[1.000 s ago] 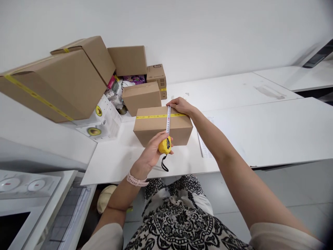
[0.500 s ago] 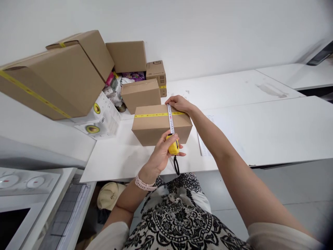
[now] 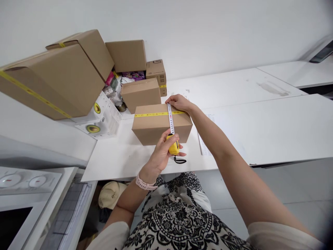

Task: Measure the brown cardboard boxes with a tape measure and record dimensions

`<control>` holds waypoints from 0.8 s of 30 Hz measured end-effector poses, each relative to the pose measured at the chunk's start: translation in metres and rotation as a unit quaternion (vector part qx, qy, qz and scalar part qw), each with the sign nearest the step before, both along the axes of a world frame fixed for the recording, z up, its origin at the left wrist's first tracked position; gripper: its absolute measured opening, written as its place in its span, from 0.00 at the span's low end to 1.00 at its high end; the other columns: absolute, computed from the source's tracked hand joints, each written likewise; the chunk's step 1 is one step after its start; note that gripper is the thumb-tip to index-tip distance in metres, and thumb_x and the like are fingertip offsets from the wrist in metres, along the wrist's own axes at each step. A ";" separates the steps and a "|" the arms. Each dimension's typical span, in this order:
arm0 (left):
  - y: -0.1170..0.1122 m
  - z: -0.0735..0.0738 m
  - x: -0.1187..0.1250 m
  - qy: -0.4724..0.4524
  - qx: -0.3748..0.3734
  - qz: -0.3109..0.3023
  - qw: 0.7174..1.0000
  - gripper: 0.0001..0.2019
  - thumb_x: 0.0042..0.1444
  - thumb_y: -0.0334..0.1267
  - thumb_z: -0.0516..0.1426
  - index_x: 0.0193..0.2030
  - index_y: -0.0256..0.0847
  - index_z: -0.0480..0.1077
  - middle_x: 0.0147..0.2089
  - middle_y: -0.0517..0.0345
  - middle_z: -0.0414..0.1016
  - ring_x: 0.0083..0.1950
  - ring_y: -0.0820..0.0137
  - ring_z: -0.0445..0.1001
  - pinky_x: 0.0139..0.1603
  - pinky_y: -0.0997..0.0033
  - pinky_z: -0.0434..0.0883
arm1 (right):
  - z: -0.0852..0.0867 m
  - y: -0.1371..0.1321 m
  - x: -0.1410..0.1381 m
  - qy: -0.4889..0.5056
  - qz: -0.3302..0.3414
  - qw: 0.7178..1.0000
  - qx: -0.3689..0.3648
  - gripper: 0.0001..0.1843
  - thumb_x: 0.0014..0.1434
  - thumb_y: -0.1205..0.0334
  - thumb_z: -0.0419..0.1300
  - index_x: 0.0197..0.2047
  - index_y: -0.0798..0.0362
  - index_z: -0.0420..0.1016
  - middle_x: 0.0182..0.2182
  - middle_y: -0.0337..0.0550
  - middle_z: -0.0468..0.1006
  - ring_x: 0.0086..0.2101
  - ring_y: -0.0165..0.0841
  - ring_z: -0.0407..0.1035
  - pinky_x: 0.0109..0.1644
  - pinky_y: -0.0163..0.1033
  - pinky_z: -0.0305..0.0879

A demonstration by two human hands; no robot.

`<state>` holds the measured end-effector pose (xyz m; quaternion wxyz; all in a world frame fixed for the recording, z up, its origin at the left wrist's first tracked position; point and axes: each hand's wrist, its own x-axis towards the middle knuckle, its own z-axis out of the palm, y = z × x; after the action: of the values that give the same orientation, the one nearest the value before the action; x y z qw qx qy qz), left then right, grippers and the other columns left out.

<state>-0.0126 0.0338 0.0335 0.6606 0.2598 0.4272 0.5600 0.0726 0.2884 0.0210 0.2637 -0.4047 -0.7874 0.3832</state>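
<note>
1. The left grip (image 3: 161, 152) is wrapped around the yellow tape measure (image 3: 173, 146), thumb along its upper side; the black strap (image 3: 180, 160) dangles just below that hand.
2. The right grip (image 3: 179, 101) pinches the far end of the blade (image 3: 170, 119) at the box's far edge. The fingers cover the tip, so I cannot tell whether it sits flush there.
3. The box (image 3: 153, 122) stands on the tabletop (image 3: 114, 158) between the two grips, under the drawn-out blade, with the left grip just in front of its near side.
4. For a true line, the right fingertips should press the tip squarely to the edge without pushing it past.
5. The left grip does best to draw gently toward the body, so the blade lies taut and flat without bowing.
6. The blade should cross the yellow strip (image 3: 149, 114) at a right angle; a slant would read long.
7. The mark to read is where the blade passes the near edge, just beyond the left thumb, not at the case's mouth.
</note>
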 end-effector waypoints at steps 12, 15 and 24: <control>0.000 0.000 0.000 0.004 0.000 0.008 1.000 0.26 0.54 0.41 0.67 0.56 0.40 0.64 0.42 0.57 0.70 0.36 0.70 0.74 0.32 0.60 0.82 | -0.001 0.002 0.000 0.005 0.005 1.000 0.005 0.13 0.62 0.66 0.56 0.43 0.54 0.82 0.37 0.45 0.82 0.37 0.35 0.73 0.44 0.38 0.67; 0.000 -0.001 0.001 0.001 -0.002 0.014 1.000 0.27 0.52 0.41 0.68 0.55 0.40 0.64 0.42 0.57 0.69 0.35 0.70 0.74 0.31 0.59 0.81 | -0.002 0.001 0.001 0.006 0.004 1.000 -0.005 0.13 0.63 0.66 0.56 0.43 0.53 0.82 0.37 0.45 0.82 0.37 0.35 0.73 0.44 0.39 0.68; 0.001 0.002 -0.002 0.038 0.030 0.018 0.999 0.28 0.49 0.45 0.69 0.53 0.41 0.64 0.43 0.57 0.70 0.36 0.70 0.74 0.31 0.62 0.80 | 0.019 0.002 0.004 0.164 0.024 0.986 -0.026 0.06 0.62 0.62 0.63 0.39 0.56 0.79 0.35 0.47 0.82 0.38 0.34 0.74 0.50 0.44 0.71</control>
<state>-0.0150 0.0350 0.0355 0.6253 0.2933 0.4398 0.5741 0.0765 0.2900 0.0396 0.3691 -0.3242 -0.7326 0.4712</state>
